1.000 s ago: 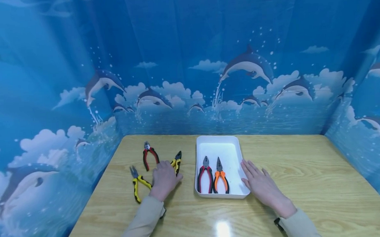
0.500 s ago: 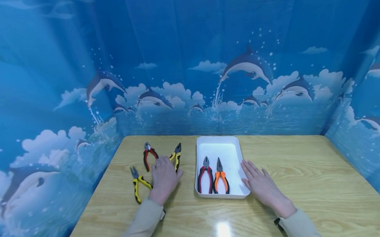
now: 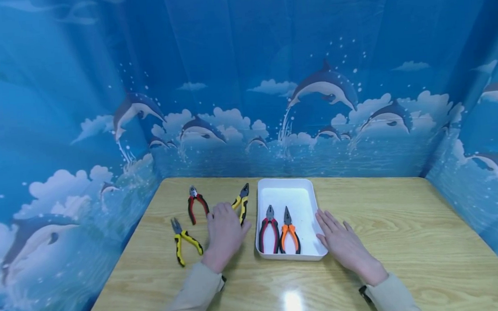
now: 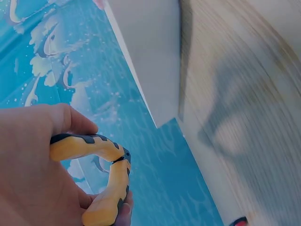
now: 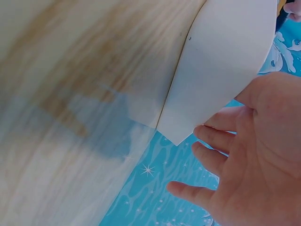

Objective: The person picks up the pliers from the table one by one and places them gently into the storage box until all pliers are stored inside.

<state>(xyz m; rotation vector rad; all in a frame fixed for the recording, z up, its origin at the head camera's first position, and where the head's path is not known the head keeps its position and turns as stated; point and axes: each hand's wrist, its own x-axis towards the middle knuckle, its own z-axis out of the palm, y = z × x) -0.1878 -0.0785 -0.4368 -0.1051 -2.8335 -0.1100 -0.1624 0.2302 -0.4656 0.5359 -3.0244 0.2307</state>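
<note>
My left hand (image 3: 225, 229) grips yellow-and-black pliers (image 3: 243, 205) by the spread handles, just left of the white tray (image 3: 291, 193). In the left wrist view the pliers (image 4: 89, 148) are raised, their shadow falling on the table; thumb and fingers lie on the two handles. My right hand (image 3: 346, 246) has its fingers extended along the tray's right wall. Fingertips of that hand (image 5: 263, 146) come right at the tray wall in the right wrist view. Inside the tray, red-and-black pliers (image 3: 270, 214) lie beside orange-and-black long-nose pliers (image 3: 287, 217), noses pointing away.
Left on the wooden table (image 3: 405, 232) lie red-and-black cutting pliers (image 3: 195, 196) and, nearer, a second yellow-and-black pair (image 3: 178, 230). A blue dolphin-print curtain (image 3: 245, 80) encloses the table's back and sides.
My left hand has moved the yellow-and-black pliers away from me, then right toward the tray. The right hand and the tray stay where they were.
</note>
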